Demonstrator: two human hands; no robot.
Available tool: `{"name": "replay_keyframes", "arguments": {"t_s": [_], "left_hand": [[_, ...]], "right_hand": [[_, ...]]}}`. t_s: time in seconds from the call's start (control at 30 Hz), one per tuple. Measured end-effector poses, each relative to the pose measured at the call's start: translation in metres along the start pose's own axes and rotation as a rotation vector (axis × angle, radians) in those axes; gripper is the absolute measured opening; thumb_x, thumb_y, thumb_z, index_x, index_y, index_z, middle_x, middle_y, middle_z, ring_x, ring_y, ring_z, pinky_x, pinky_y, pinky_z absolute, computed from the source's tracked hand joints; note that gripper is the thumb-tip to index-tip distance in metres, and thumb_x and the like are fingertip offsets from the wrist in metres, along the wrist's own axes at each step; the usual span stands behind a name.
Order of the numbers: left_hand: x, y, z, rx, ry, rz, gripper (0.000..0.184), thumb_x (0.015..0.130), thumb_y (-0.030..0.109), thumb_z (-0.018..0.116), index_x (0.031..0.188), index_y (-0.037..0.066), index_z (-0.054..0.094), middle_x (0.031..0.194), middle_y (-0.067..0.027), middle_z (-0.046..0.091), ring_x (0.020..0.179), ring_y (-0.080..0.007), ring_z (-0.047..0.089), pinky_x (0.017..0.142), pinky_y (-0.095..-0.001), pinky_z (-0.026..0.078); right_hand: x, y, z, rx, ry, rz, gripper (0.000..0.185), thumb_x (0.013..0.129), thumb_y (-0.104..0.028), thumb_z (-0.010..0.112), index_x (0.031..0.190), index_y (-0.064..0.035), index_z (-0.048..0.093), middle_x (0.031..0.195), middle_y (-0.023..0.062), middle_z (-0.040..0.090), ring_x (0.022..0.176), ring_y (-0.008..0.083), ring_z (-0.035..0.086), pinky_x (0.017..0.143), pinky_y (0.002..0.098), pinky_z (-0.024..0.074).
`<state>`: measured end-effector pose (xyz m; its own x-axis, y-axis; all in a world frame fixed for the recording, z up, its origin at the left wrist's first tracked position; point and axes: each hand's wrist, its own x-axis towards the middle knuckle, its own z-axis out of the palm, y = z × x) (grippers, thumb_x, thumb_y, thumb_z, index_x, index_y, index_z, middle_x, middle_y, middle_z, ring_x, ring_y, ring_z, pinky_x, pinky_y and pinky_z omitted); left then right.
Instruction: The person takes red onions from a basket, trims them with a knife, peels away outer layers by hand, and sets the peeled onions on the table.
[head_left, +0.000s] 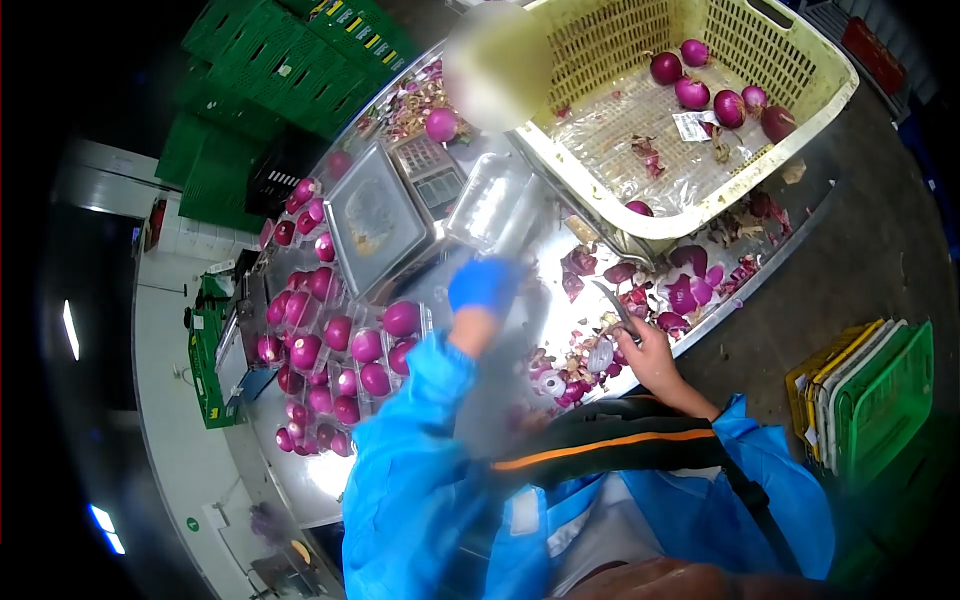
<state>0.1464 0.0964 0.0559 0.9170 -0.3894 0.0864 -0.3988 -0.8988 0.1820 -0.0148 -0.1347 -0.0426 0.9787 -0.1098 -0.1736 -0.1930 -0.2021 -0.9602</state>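
Right hand (pixel 652 355): bare, closed round the handle of a small curved knife (pixel 617 308), blade pointing ahead and left. Left hand (pixel 485 287): blue glove, motion-blurred, can't tell if open or gripping. Both are over a shiny metal table (pixel 550 290), glare just right of the left hand. Right hand has onion scraps (pixel 685 292) beside and ahead of it, purple skins and pale trimmings, running out to the table edge. Clear plastic tray (pixel 490 205) lies just ahead of the left hand; contact unclear. Left of that hand: red onions in clear packs (pixel 335 345), covering that end of the table. Scale (pixel 375 225) sits ahead-left of the glove, flat pan stained, keypad unit (pixel 437 175) on its far side. Well ahead of the right hand: yellowish slotted basket (pixel 625 218), a few loose onions (pixel 692 93) on its floor. Right of the right hand, off the table: stacked crates (pixel 870 400), dark floor (pixel 745 365). Far left, beyond the packs: green crates (pixel 260 75), pale wall (pixel 170 340), lit strip (pixel 70 330).
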Motion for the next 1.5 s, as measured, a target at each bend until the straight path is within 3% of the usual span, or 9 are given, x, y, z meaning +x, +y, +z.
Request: {"name": "replay_keyframes", "arguments": {"t_s": [0.13, 0.3, 0.47, 0.7, 0.83, 0.97, 1.17, 1.27, 1.5], "left_hand": [[-0.05, 0.042, -0.021, 0.116, -0.433, 0.072, 0.026, 0.086, 0.035, 0.071, 0.086, 0.008, 0.07, 0.086, -0.0163, 0.067, 0.081, -0.0386, 0.063, 0.07, -0.0468, 0.051], [-0.045, 0.011, -0.012, -0.449, -0.062, 0.23, 0.031, 0.084, 0.021, 0.076, 0.11, 0.005, 0.071, 0.102, -0.0136, 0.07, 0.095, -0.0324, 0.066, 0.085, -0.0393, 0.052], [0.111, 0.067, -0.11, -0.242, 0.466, 0.644, 0.028, 0.082, -0.001, 0.07, 0.11, 0.002, 0.07, 0.099, -0.0127, 0.072, 0.085, -0.0294, 0.067, 0.075, -0.0364, 0.051], [0.326, 0.232, -0.013, -0.268, 0.034, 0.987, 0.053, 0.081, 0.019, 0.076, 0.132, 0.012, 0.061, 0.119, -0.0138, 0.065, 0.106, -0.0343, 0.062, 0.093, -0.0419, 0.05], [0.383, 0.313, 0.086, 0.249, -0.27, 0.925, 0.083, 0.073, 0.015, 0.082, 0.146, 0.014, 0.043, 0.141, -0.011, 0.052, 0.121, -0.0359, 0.057, 0.1, -0.0441, 0.049], [0.418, 0.339, 0.22, 0.198, -0.051, 0.798, 0.043, 0.094, 0.032, 0.058, 0.133, 0.015, 0.055, 0.123, -0.0133, 0.063, 0.112, -0.0366, 0.063, 0.086, -0.052, 0.051], [0.403, 0.352, 0.156, 0.224, -0.43, 0.547, 0.049, 0.087, 0.029, 0.067, 0.131, 0.011, 0.056, 0.123, -0.0187, 0.064, 0.113, -0.0379, 0.063, 0.092, -0.0476, 0.052], [0.381, 0.304, 0.114, -0.308, -0.076, 0.68, 0.049, 0.091, 0.035, 0.063, 0.129, 0.006, 0.06, 0.116, -0.0156, 0.068, 0.104, -0.0317, 0.068, 0.088, -0.042, 0.054], [0.284, 0.23, -0.085, -1.537, -0.828, 0.196, 0.067, 0.095, 0.047, 0.057, 0.146, 0.007, 0.04, 0.136, -0.0178, 0.056, 0.115, -0.0388, 0.063, 0.084, -0.044, 0.059]], "right_hand": [[0.001, -0.011, -0.01, 0.043, -0.024, 0.009, 0.019, 0.096, -0.012, 0.061, 0.105, 0.0039, 0.065, 0.078, 0.0098, 0.065, 0.068, 0.0145, 0.058, 0.061, 0.0307, 0.0468], [0.01, -0.003, -0.031, -0.084, -0.026, -0.073, 0.02, 0.094, -0.013, 0.064, 0.107, 0.0025, 0.065, 0.078, 0.0164, 0.066, 0.067, 0.0228, 0.063, 0.061, 0.0347, 0.0479], [0.025, -0.006, -0.068, -0.137, -0.051, -0.222, 0.015, 0.091, -0.014, 0.067, 0.098, -0.0008, 0.065, 0.083, 0.0185, 0.066, 0.077, 0.0376, 0.065, 0.065, 0.0434, 0.0505], [0.047, 0.011, -0.105, -0.164, 0.041, -0.318, 0.013, 0.087, -0.014, 0.069, 0.093, -0.0042, 0.065, 0.086, 0.0178, 0.065, 0.079, 0.0399, 0.063, 0.069, 0.0468, 0.0511], [0.048, 0.029, -0.126, -0.267, 0.091, -0.333, 0.018, 0.08, -0.011, 0.072, 0.096, -0.0041, 0.065, 0.089, 0.0158, 0.065, 0.083, 0.0389, 0.064, 0.072, 0.0465, 0.0521], [0.041, 0.052, -0.135, -0.263, 0.149, -0.308, 0.021, 0.079, -0.014, 0.074, 0.098, -0.0052, 0.067, 0.093, 0.0153, 0.067, 0.084, 0.0371, 0.066, 0.072, 0.0427, 0.0547], [0.037, 0.033, -0.156, -0.17, 0.243, -0.269, 0.022, 0.077, -0.011, 0.074, 0.097, -0.0045, 0.067, 0.092, 0.0156, 0.068, 0.083, 0.0367, 0.067, 0.073, 0.0428, 0.0548], [0.031, 0.024, -0.159, -0.239, 0.252, -0.346, 0.023, 0.076, -0.01, 0.075, 0.097, -0.0045, 0.067, 0.092, 0.0149, 0.067, 0.082, 0.0364, 0.066, 0.073, 0.0429, 0.0542], [0.021, -0.001, -0.148, -0.323, 0.18, -0.636, 0.031, 0.068, -0.012, 0.075, 0.097, -0.0074, 0.067, 0.089, 0.0103, 0.063, 0.08, 0.0307, 0.064, 0.069, 0.0395, 0.0529]]}}
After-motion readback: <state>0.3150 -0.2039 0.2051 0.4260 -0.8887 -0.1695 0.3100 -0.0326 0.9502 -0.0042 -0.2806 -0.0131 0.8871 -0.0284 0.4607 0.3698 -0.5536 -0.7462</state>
